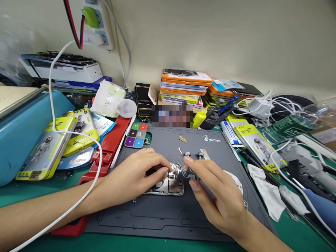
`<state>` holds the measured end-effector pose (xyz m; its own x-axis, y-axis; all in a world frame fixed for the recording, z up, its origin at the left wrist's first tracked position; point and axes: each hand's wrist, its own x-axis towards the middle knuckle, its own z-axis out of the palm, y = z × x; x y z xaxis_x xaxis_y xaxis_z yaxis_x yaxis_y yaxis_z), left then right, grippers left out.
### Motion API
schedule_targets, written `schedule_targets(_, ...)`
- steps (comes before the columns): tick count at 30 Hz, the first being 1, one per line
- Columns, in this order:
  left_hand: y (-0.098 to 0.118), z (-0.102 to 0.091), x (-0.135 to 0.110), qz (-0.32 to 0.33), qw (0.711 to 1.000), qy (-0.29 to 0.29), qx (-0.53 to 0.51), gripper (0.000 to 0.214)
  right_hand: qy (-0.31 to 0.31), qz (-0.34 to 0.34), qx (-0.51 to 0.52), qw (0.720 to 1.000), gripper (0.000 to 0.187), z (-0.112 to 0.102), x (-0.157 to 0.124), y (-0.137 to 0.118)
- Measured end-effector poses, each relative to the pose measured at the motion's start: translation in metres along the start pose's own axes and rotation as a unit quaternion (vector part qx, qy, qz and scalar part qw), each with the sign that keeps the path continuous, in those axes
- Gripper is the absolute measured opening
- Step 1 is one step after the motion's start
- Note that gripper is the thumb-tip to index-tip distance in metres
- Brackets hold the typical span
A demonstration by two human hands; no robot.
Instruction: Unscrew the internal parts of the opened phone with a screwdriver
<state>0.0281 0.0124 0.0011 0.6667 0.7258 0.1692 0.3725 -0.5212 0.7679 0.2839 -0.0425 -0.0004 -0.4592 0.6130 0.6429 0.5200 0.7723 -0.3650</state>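
An opened phone [175,188] lies on the grey work mat [136,218], its inner parts showing on the right side. My left hand [140,171] rests over the phone's left part and covers it. Its thumb and index finger are pinched together at the inner parts; anything between them is too small to make out. In my right hand [222,192] is a dark screwdriver [185,174], held between thumb and fingers at the phone's right end. Its tip is hidden. Beyond the phone lie a small gold-coloured part [182,139] and a tiny silver piece [180,151].
A coloured magnetic-looking tray [135,134] sits at the mat's far left corner. Yellow battery boxes [258,147] flank both sides. Behind stand stacked orange boxes [185,82] and a tool holder [210,119]. A white cable [98,164] crosses above my left forearm.
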Motion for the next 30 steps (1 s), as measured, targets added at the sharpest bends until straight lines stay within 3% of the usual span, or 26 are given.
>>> schedule_targets(10,0.0,0.0013,0.001,0.004,1.0,0.002,-0.004,0.016,0.006,0.001,-0.012,1.0,0.069,0.0029,0.0009,0.001)
schedule_targets(19,-0.0039,0.0038,0.0032,0.045,0.998,-0.003,0.052,0.014,0.0,-0.014,-0.022,1.0,0.065,0.0059,-0.0014,-0.0004)
schedule_targets(30,-0.0079,0.0035,0.0011,0.035,0.976,0.036,0.214,0.028,0.001,-0.02,-0.043,0.999,0.063,0.0089,-0.003,0.0029)
